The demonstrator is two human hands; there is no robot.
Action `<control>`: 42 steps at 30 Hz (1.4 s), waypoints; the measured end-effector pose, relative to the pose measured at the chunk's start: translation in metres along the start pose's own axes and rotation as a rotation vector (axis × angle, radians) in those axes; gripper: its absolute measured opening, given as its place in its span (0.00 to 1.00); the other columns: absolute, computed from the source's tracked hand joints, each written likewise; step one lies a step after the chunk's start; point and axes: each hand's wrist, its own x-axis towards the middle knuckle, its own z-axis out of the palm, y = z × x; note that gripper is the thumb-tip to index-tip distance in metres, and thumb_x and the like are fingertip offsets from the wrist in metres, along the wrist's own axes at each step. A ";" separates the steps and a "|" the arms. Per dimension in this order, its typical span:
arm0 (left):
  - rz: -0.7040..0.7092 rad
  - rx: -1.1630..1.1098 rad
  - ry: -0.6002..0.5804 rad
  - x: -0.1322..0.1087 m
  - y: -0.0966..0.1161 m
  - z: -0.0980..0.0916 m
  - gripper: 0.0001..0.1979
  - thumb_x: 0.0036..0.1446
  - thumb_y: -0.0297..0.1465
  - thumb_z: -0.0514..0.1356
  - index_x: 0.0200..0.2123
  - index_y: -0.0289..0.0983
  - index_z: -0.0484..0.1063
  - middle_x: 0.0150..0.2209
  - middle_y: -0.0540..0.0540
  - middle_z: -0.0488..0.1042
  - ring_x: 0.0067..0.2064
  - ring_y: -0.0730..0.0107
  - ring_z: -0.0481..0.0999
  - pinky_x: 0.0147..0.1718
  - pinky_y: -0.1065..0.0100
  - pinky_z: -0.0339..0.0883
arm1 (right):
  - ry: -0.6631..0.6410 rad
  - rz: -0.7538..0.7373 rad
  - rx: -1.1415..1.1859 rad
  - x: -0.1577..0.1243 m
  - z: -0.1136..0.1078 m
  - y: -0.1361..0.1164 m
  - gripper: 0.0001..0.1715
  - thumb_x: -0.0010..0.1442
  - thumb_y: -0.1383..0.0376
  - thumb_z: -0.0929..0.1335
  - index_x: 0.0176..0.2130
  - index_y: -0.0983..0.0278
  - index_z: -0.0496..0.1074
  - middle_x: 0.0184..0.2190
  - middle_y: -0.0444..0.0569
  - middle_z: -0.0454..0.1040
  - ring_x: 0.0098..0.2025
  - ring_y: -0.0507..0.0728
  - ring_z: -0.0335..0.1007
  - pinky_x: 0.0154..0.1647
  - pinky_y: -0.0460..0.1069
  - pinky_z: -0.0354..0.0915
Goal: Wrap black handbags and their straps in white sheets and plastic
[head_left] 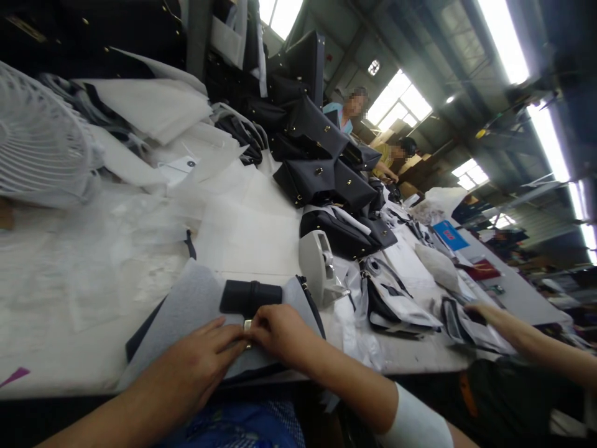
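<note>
A bag with a pale grey cloth-like cover (pixel 186 311) lies in front of me at the table's near edge, its dark edges showing around the grey. On top of it is a black leather-like strap piece (pixel 250 297) with a gold metal clasp (pixel 247 325) at its lower end. My right hand (pixel 284 336) pinches the clasp between bent fingers. From the left, my left hand (pixel 200 354) meets it, fingers close together and tips gripping the same clasp. Fingertips partly hide the clasp.
A white tape dispenser (pixel 318 267) stands beyond the bag. Black handbags (pixel 321 180) are piled behind it. A white fan (pixel 41 137) and paper sheets (pixel 153 112) lie left. At right, a co-worker's arm (pixel 527 330) reaches to a wrapped bag (pixel 466 323).
</note>
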 end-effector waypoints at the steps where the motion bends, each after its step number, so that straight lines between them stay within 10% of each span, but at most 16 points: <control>1: -0.012 -0.020 0.007 0.000 0.000 0.001 0.28 0.59 0.16 0.50 0.59 0.40 0.69 0.56 0.44 0.77 0.55 0.62 0.77 0.60 0.52 0.68 | -0.016 -0.005 -0.036 0.001 -0.001 -0.001 0.10 0.63 0.61 0.71 0.37 0.66 0.79 0.30 0.49 0.81 0.31 0.53 0.75 0.28 0.44 0.59; 13: -0.037 -0.148 0.100 0.003 0.001 -0.001 0.29 0.60 0.19 0.51 0.61 0.45 0.67 0.52 0.46 0.78 0.50 0.59 0.79 0.54 0.54 0.74 | -0.048 -0.318 -0.271 -0.005 -0.008 -0.004 0.08 0.64 0.70 0.69 0.42 0.63 0.79 0.38 0.49 0.78 0.40 0.56 0.75 0.41 0.47 0.67; 21: -0.016 -0.110 0.131 -0.001 -0.004 -0.014 0.16 0.67 0.33 0.55 0.55 0.46 0.74 0.52 0.47 0.78 0.50 0.63 0.80 0.50 0.65 0.75 | 0.381 -0.421 0.003 -0.078 -0.012 0.050 0.17 0.69 0.61 0.67 0.56 0.59 0.73 0.54 0.51 0.77 0.60 0.58 0.69 0.70 0.60 0.50; 28: 0.108 0.266 0.081 0.005 0.006 -0.016 0.23 0.61 0.40 0.60 0.58 0.40 0.69 0.58 0.40 0.75 0.55 0.47 0.78 0.54 0.48 0.73 | 1.134 -0.101 0.287 -0.119 0.050 0.096 0.14 0.68 0.67 0.64 0.49 0.61 0.77 0.47 0.54 0.78 0.51 0.58 0.75 0.56 0.55 0.69; 35: 0.085 0.309 0.047 0.010 0.004 -0.015 0.23 0.60 0.31 0.54 0.59 0.39 0.65 0.59 0.36 0.75 0.52 0.50 0.81 0.48 0.56 0.78 | 1.151 0.043 0.536 -0.118 0.113 0.087 0.06 0.63 0.71 0.68 0.39 0.63 0.75 0.36 0.49 0.77 0.38 0.56 0.76 0.38 0.48 0.72; 42: -0.013 0.289 -0.038 0.007 -0.011 -0.015 0.25 0.60 0.33 0.55 0.62 0.44 0.62 0.58 0.43 0.76 0.48 0.50 0.83 0.44 0.61 0.78 | 1.142 -0.034 0.553 -0.103 0.125 0.085 0.10 0.60 0.70 0.72 0.43 0.62 0.77 0.41 0.50 0.77 0.43 0.57 0.75 0.47 0.50 0.71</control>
